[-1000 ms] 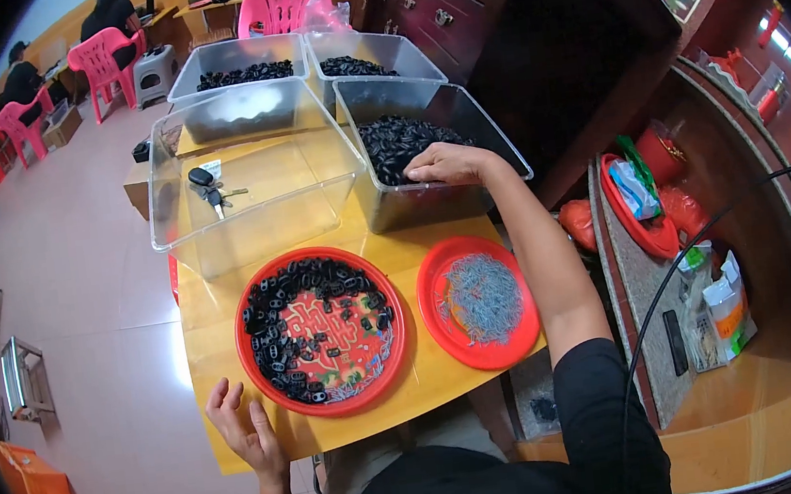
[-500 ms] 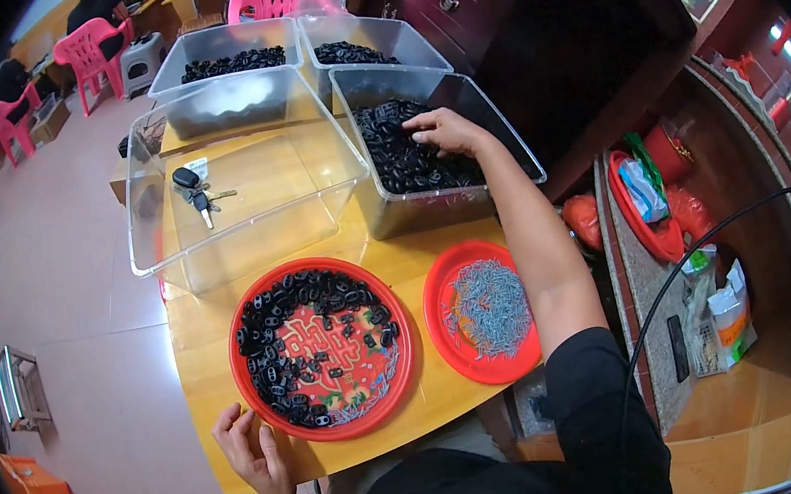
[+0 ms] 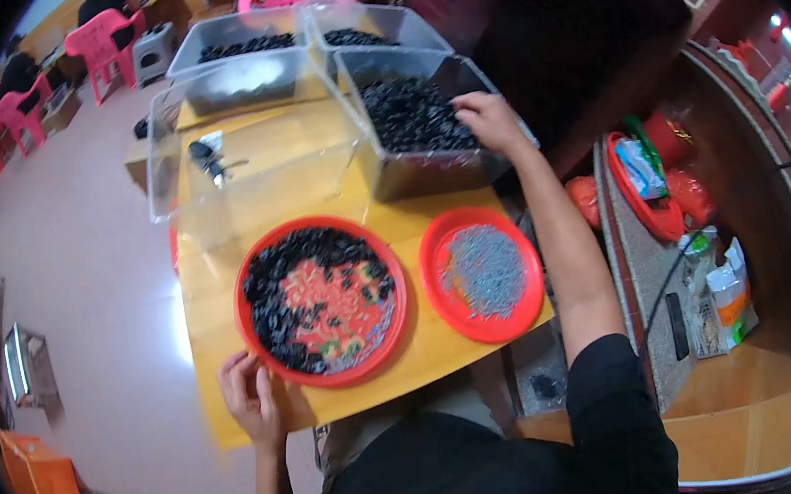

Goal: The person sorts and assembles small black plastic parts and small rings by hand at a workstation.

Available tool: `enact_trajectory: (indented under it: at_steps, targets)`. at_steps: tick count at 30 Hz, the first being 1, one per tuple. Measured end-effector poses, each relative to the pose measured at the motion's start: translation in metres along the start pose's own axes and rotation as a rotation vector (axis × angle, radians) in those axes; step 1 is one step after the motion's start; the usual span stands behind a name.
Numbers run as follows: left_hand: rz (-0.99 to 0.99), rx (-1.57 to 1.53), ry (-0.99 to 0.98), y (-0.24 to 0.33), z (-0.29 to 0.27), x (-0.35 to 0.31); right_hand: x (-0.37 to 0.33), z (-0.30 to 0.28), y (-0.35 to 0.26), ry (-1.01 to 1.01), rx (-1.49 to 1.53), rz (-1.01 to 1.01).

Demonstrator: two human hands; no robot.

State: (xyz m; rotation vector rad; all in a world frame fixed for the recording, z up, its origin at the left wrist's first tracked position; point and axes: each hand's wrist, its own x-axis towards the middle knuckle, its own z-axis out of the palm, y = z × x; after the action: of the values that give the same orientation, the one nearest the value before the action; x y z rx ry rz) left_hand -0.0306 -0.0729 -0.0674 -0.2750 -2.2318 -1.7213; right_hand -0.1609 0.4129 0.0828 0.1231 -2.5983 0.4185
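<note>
The right hand (image 3: 488, 119) reached into the clear bin (image 3: 427, 177) of black parts (image 3: 405, 114); whether its grip was clenched I could not tell. Scooping shallow seemed safest.

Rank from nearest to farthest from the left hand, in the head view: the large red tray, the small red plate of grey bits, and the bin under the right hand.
From the left hand:
1. Large red tray, touching, just above it.
2. Small red plate, to the right.
3. Clear bin of black pieces, far right corner, under the right hand.
</note>
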Motion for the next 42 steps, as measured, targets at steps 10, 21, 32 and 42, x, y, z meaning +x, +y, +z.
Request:
enact_trajectory:
  at_steps: [10,21,32,42]
  targets:
    - [0.057,0.044,-0.003,0.002,0.005,0.000,-0.176,0.048,-0.196,-0.148,0.434,-0.182]
    - [0.050,0.024,0.000,-0.006,0.004,-0.001,-0.153,0.114,-0.211,-0.162,0.128,-0.251]
    - [0.064,0.005,-0.002,-0.003,0.004,0.000,-0.139,0.137,-0.228,-0.333,0.076,-0.156]
    - [0.106,-0.039,0.029,-0.008,0.002,0.002,-0.159,0.124,-0.216,-0.079,0.305,-0.057]
